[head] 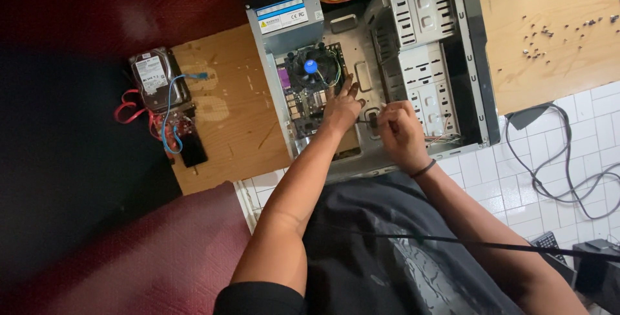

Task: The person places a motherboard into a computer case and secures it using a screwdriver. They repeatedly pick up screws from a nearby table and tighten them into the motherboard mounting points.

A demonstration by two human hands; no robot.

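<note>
Pinching thin dark tool, R hand grip closed | tip hidden | L hand flat on motherboard

An open computer case lies on its side on a wooden board. The left hand rests fingers-down on the motherboard, just at 5 o'clock of the CPU fan. The right hand pinches a thin dark tool, maybe a screwdriver, pointing toward 9 o'clock. A hard drive with red and blue cables sits well apart at 9 o'clock; loose screws lie at 2 o'clock.
</note>
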